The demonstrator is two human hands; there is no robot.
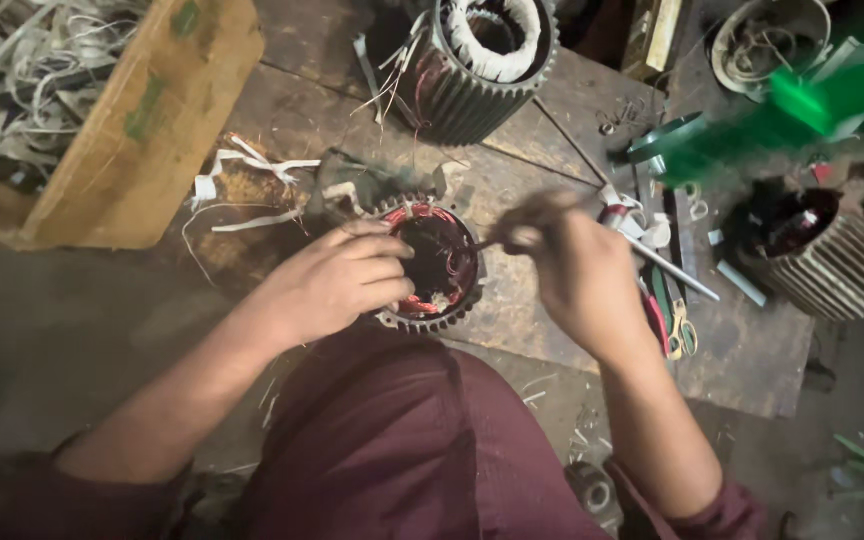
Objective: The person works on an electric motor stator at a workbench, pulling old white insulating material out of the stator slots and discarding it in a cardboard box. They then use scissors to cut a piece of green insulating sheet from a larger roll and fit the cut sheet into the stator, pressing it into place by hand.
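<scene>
While the left hand [337,285] curls over the near-left rim of a small motor stator [430,265], fingers closed against its finned edge to steady it, the right hand [577,270] comes in from the right with its fingertips pinched on a thin tool or wire end [487,242]; blur hides which it is. The stator sits upright on the wooden board [752,355] just beyond the person's maroon-clad knee [392,450], its bore facing up with red-brown copper winding showing inside. The step in hand looks like work on the winding inside the bore, pushing or tucking wire at the upper right of the opening. A next move here would seem to call for a firm hold on the rim and a light, well-aimed tip, since the enamelled wire could be scraped.

At far left, a cardboard box [152,120] lies tilted and holds a tangle of pale wire offcuts and strips [22,60]. At the far middle stands a larger finned stator [482,70], its bore filled with white-wrapped coils. A round tin [767,40] at far right holds loose wire, and another finned stator housing [822,255] lies at right, dark inside. Scissors [682,330] and loose white insulation strips [252,165] lie on the board near the hands.
</scene>
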